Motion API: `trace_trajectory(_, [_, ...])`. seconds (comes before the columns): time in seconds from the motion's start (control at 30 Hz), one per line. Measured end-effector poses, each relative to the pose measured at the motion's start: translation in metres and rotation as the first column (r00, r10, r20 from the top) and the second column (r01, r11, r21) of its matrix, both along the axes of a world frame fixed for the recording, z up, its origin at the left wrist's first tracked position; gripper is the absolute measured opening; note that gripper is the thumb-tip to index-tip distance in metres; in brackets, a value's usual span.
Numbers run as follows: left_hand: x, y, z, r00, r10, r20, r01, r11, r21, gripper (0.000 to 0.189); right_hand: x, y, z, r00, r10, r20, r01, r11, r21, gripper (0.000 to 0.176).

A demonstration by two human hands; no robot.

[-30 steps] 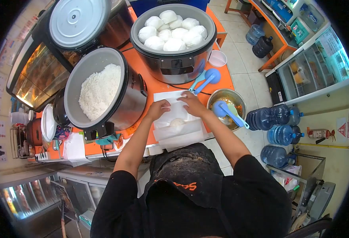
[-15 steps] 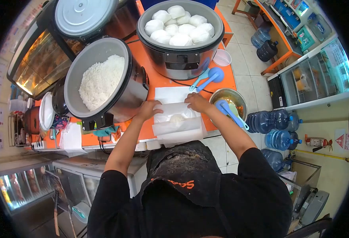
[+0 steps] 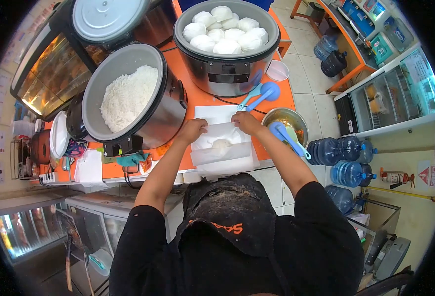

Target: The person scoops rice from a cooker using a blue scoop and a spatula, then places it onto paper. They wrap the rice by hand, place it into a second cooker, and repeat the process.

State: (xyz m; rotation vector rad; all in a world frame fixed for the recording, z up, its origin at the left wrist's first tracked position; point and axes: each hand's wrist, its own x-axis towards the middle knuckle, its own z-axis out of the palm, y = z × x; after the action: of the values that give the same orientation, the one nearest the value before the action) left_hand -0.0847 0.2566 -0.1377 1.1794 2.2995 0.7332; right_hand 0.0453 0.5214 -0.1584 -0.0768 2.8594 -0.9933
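I have the left hand point(image 3: 194, 130) at the upper left corner of a translucent sheet point(image 3: 215, 132), its fingers drawn in toward one another. The right hand point(image 3: 247, 123) is at the opposite upper corner, its fingers bent down close together against the sheet. I cannot tell from this view whether either set is clamped on it. Between my hands and nearer the person's body, a pale rounded mound point(image 3: 221, 143) shows on the sheet, its near side under a folded strip. A white paper point(image 3: 213, 113) lies beyond, on the orange desk point(image 3: 197, 89).

Just beside the right forearm I see a metal bowl point(image 3: 299, 120) with a blue ladle point(image 3: 279, 130) in it. Another blue ladle point(image 3: 271, 91) lies farther back, near a pink-rimmed cup point(image 3: 277, 71). To the left, a cooker point(image 3: 170, 116) holds loose white rice point(image 3: 128, 98); a second cooker point(image 3: 227, 81), behind the white paper, is filled with rounded white bundles point(image 3: 227, 47). A white sheet of paper point(image 3: 89, 168) hangs over the desk's near edge at the left.
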Motion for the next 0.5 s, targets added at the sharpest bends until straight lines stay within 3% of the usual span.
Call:
trace_trajectory(0.1, [0.010,-0.013,0.010,0.999,-0.035,0.020,0.034,0.998,0.053,0.021,0.021,-0.003,0.011,0.992,0.037,-0.120,-0.042,0.998,-0.038,0.021])
trace_trajectory(0.2, [0.033,-0.031,0.011,0.990,-0.076,-0.117,0.101,0.968,0.230,0.015,0.051,-0.019,0.028,0.966,0.114,-0.231,-0.112,0.993,0.019,0.023])
trace_trajectory(0.33, [0.060,-0.043,0.010,0.957,-0.142,-0.254,0.200,0.955,0.219,0.014,0.087,-0.036,0.042,0.925,0.215,-0.314,-0.172,0.972,0.162,0.027])
trace_trajectory(0.5, [0.078,-0.059,-0.008,0.917,-0.196,-0.346,0.284,0.932,0.225,0.019,0.117,-0.041,0.041,0.906,0.227,-0.359,-0.163,0.966,0.200,0.029])
